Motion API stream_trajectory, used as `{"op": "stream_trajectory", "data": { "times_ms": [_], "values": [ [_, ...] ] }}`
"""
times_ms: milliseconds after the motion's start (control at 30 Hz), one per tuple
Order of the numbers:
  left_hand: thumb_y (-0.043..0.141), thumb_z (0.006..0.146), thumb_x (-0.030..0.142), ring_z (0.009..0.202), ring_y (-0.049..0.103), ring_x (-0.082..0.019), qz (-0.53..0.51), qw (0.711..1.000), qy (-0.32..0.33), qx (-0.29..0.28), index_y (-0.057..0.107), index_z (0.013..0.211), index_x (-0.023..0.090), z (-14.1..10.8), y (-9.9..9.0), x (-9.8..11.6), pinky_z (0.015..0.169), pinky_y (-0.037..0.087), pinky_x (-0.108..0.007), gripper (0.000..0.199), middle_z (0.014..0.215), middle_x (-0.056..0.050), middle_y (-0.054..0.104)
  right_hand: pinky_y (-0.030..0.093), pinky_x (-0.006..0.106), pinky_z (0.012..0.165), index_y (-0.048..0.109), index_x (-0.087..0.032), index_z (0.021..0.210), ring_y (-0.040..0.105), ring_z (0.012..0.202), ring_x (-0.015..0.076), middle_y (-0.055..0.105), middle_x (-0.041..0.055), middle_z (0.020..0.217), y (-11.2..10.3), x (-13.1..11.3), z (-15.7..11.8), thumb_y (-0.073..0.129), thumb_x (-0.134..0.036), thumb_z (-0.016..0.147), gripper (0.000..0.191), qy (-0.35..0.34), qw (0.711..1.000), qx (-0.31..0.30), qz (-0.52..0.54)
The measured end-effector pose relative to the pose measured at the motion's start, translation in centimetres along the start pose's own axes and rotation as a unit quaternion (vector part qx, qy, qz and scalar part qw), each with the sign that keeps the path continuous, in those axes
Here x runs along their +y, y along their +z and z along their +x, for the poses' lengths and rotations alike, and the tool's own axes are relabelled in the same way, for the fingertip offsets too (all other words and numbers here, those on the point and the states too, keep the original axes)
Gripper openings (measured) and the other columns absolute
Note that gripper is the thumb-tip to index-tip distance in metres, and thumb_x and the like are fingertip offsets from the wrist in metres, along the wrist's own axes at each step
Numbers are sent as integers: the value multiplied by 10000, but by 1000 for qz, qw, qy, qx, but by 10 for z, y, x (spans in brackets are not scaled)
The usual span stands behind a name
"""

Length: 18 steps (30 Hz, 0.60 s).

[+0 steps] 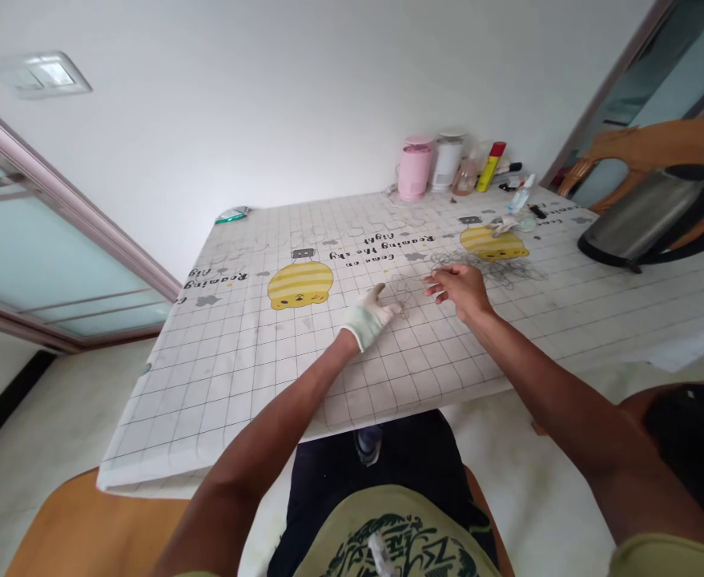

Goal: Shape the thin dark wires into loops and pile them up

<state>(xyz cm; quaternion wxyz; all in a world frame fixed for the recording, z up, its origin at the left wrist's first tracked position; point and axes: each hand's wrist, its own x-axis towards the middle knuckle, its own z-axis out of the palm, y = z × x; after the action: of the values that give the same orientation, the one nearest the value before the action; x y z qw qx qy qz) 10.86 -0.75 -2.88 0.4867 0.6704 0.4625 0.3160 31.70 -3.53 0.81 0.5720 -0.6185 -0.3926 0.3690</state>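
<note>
Grip of the right hand: bare, fingers curled, thumb and forefinger close together; strands too fine to tell whether any is pinched. Left hand, in a white glove, nearer and to the left; thumb spread well off the fingers, nothing visible in the gap. Between the two, faint wire loops; resting on the bench or held above it, cannot tell. Main wire tangle lies on the checked cloth, just right of the right hand.

Step in hand, as I judge it: handling a few strands apart from the main tangle. Next move likely calls for a sure fingertip pinch on one strand, left hand steadying the loops against snags.

Farther out: kettle at right; along the far edge, pink canister, white canister, yellow can with red cap.
</note>
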Motion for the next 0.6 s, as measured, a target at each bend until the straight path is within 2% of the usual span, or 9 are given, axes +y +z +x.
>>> {"op": "stream_trajectory", "data": {
  "times_ms": [133,267,433,600],
  "values": [
    [641,944,297,1407,556,-252,-24,1000,-1,1,593,1469,181,5,20,0,1182,428,-368,540,1475,-137,633,450,215,409,605,-194,829,757,683,199,794,162,1013,12,8,-8,681,-252,877,107,28,999,-25,-2],
    [584,977,316,1283,642,-199,-18,999,-10,34,762,1215,207,4,19,5,1148,433,-294,317,1286,-68,756,443,228,414,603,-196,793,752,670,203,796,165,1003,17,13,-15,692,-261,862,130,49,997,-47,20],
    [573,954,405,1017,719,-218,-10,999,-33,42,780,915,213,8,16,3,961,527,-321,285,994,-57,802,428,230,408,613,-203,811,736,645,195,795,150,962,22,17,-26,722,-257,836,125,35,997,-68,22],
    [562,931,406,901,700,-179,-71,997,20,28,720,820,205,11,14,-5,837,531,-281,278,898,-38,771,437,248,409,646,-212,808,725,642,199,791,121,924,29,18,-40,763,-300,809,146,12,993,-105,60]
  ]
}}
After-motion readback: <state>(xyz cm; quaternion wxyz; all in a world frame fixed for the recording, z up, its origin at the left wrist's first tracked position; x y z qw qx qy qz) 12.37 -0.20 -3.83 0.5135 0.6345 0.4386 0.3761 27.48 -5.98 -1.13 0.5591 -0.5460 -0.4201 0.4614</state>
